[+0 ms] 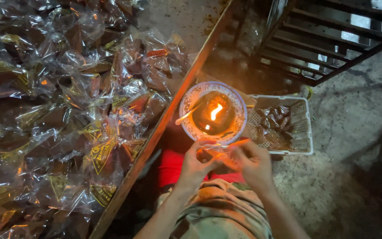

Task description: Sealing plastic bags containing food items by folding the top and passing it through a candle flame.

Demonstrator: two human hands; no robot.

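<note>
Over on the left of the frame we've got a big heap of clear plastic packets [63, 119], each with something dark brown inside, piled across a flat surface with a wooden edge [164, 119] running diagonally from the upper middle down to the bottom.

Moving to the centre, there's a round patterned dish [190, 116] holding a small burning lamp [213, 113], flame bright, and a pale stick resting on the dish's left rim.

Just below it, our left hand [195, 161] and right hand [253, 161] come together at lower centre. Between them is a small clear packet [219, 148], its top edge running roughly left to right, glowing orange in the firelight. Both hands have fingers closed in a pinch on it, left fingers [206, 152] at one end, right fingers at the other. The packet sits right at the fingertips, just under the near rim of the dish, the flame lying straight up-frame from it. Both hands look equally near the flame; we can't separate them.

Further right, a white slotted plastic basket [306, 128] sits on the concrete floor, holding more dark packets. A black metal rack [328, 40] fills the upper right.
</note>
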